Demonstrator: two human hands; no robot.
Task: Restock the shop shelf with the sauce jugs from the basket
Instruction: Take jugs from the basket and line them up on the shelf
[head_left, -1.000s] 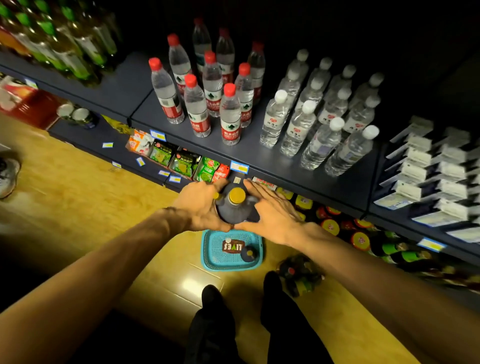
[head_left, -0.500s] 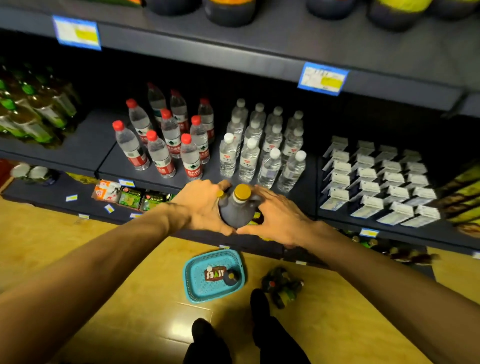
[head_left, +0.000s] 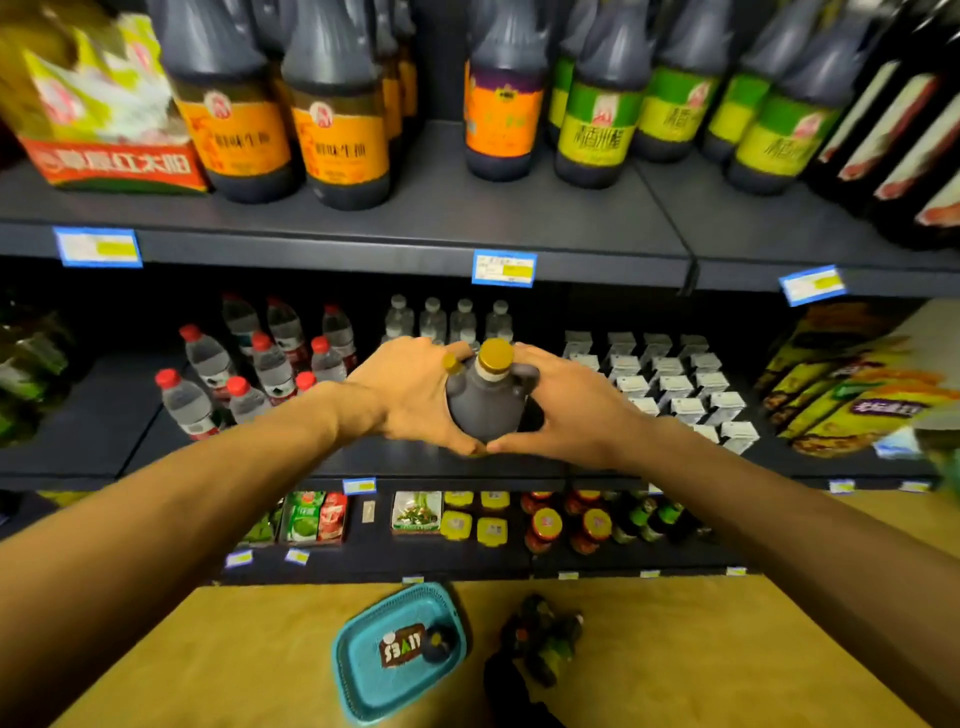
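A dark sauce jug (head_left: 485, 402) with a yellow cap is held upright in front of the middle shelf. My left hand (head_left: 413, 389) grips its left side and my right hand (head_left: 569, 402) its right side, fingertips meeting under it. A second yellow cap (head_left: 453, 364) peeks out beside my left fingers. Down on the floor lies the teal basket (head_left: 363, 675), with a small dark item (head_left: 436, 644) in it. The upper shelf (head_left: 431, 218) carries rows of dark sauce jugs with orange labels (head_left: 340, 150) and green labels (head_left: 597, 135).
Water bottles (head_left: 208, 364) and small white cartons (head_left: 670, 379) fill the middle shelf behind my hands. Packets and jars line the bottom shelf (head_left: 467, 525). A cluster of bottles (head_left: 548, 636) lies on the wooden floor by the basket. A red and yellow box (head_left: 98, 104) stands upper left.
Both hands have lifted the jug up from just above the basket to middle-shelf height. My view has tilted up, bringing the upper shelf of sauce jugs into sight.
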